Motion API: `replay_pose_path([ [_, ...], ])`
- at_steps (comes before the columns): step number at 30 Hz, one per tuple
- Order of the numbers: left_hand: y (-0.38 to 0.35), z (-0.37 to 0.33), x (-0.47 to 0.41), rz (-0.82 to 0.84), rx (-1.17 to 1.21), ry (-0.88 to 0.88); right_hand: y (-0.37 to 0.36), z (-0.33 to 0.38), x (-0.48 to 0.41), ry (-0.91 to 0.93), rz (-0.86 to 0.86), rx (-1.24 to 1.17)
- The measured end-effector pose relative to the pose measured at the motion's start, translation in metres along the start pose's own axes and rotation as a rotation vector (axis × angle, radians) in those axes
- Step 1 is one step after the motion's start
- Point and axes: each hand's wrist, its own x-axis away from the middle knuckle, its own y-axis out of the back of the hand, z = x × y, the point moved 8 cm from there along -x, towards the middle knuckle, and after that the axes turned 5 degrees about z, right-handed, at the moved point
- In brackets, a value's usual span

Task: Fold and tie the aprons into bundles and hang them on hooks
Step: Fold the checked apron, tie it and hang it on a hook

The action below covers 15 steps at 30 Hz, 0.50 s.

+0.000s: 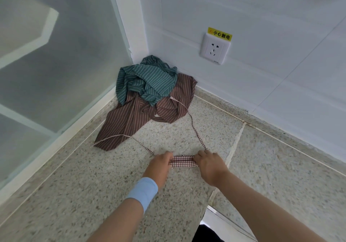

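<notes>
Near the front of the speckled stone bench (74,195), a red-and-white checked apron (182,160) is laid flat as a narrow folded roll. It is held at both ends. Its left end is clasped by the left grip (160,166), with the fingers curled over the cloth. Its right end is clasped in the same way by the right grip (210,165). Only a short middle stretch of the roll is left showing between the two hands. A light blue wristband (142,191) is worn on the left wrist.

Two thin checked straps are stretched away from the roll toward the corner. The left strap (142,145) is run up to the lower edge of a brown striped apron (131,118). The right strap (194,129) is drawn up across the bench onto the same apron's far side. The brown apron is spread loosely and crumpled, well apart from the roll. A green striped apron (148,78) is heaped on top of it, pushed into the corner.

The corner is formed by a frosted glass pane (56,63) on the left and a white tiled wall (262,16) on the right. A white wall socket (215,49) is mounted on the tiles, and a yellow warning label (220,34) is stuck just above it.
</notes>
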Motion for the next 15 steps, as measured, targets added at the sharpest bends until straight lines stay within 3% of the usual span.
replay_pose_path([
  [6, 0.004, 0.004, -0.010, -0.027, 0.124, 0.000, 0.000, -0.010, -0.014, -0.109, 0.055, -0.083],
  [10, 0.008, 0.008, -0.018, -0.065, 0.164, 0.049, 0.008, -0.017, -0.023, -0.142, -0.009, -0.022],
  [13, 0.022, 0.005, -0.022, -0.187, 0.039, 0.118, 0.016, -0.020, -0.026, -0.126, -0.078, 0.069],
  [15, 0.025, -0.012, -0.022, -0.214, -0.071, 0.014, 0.020, -0.013, -0.027, -0.058, -0.115, 0.051],
])
